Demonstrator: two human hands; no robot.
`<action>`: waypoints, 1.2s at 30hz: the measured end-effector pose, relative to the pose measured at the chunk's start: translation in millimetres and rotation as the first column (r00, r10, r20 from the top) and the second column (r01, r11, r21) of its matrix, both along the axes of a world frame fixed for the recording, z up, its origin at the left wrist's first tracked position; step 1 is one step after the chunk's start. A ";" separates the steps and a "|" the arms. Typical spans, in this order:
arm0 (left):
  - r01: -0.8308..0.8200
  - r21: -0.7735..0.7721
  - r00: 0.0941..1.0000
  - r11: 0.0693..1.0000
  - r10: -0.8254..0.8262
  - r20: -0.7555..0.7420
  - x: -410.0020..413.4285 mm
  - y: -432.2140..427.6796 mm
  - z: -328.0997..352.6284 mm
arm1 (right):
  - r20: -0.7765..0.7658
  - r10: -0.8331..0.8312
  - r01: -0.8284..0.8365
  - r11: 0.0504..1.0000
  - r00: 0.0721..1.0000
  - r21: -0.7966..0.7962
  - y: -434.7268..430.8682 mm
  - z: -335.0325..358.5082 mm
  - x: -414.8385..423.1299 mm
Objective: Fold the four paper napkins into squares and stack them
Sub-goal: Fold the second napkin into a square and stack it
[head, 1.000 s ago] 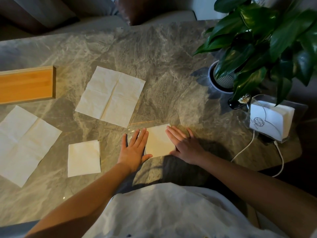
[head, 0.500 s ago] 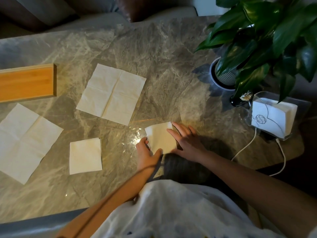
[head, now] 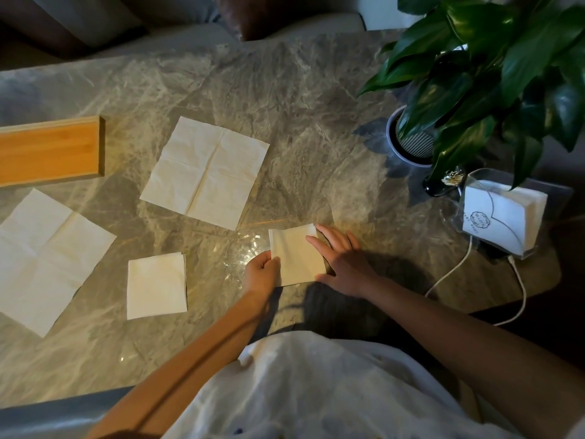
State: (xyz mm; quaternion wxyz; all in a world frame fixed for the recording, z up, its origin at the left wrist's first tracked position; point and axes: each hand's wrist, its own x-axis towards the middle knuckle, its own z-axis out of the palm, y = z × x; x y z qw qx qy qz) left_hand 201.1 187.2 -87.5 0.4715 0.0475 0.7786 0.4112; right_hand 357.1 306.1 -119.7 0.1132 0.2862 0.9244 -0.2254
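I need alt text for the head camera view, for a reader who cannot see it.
A person's left hand grips the left edge of a folded square paper napkin while the right hand rests flat on its right side, on a grey marble table. Another folded napkin and two unfolded white napkins lie to the left.

Four pale napkins on the marble — one folded square (head: 296, 254) lying flat at centre, another folded square (head: 156, 286) resting to its left, apart. Two unfolded sheets — one creased (head: 205, 172) beyond, one (head: 47, 261) far left.
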 end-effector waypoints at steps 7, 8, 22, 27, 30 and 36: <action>-0.023 0.084 0.999 0.996 0.019 0.048 -4.0 -3.2 13.6 | -0.294 -0.349 0.323 0.937 0.890 -0.135 -11.5 10.7 -14.9; -0.055 0.102 0.996 0.993 0.047 0.082 -6.3 -5.4 16.2 | -0.347 -0.448 0.415 0.894 0.824 -0.168 -15.5 12.0 -20.2; -0.204 0.157 0.944 0.966 0.152 0.292 -80.8 -96.1 44.8 | 0.410 -0.783 0.516 -0.134 0.469 -0.846 -98.5 34.7 -105.4; -0.041 0.053 0.998 0.998 0.043 -0.037 -127.3 -142.1 31.4 | 0.274 -0.796 0.548 0.085 0.540 -0.832 -135.8 38.0 -150.6; 0.018 -0.007 0.979 1.000 -0.019 -0.204 -155.5 -163.1 21.4 | 0.167 -0.799 0.524 0.207 0.578 -0.826 -156.8 39.4 -179.2; 0.047 -0.080 0.926 0.996 -0.073 -0.371 -192.1 -183.6 3.0 | 0.019 -0.755 0.535 0.447 0.655 -0.718 -178.7 27.4 -223.1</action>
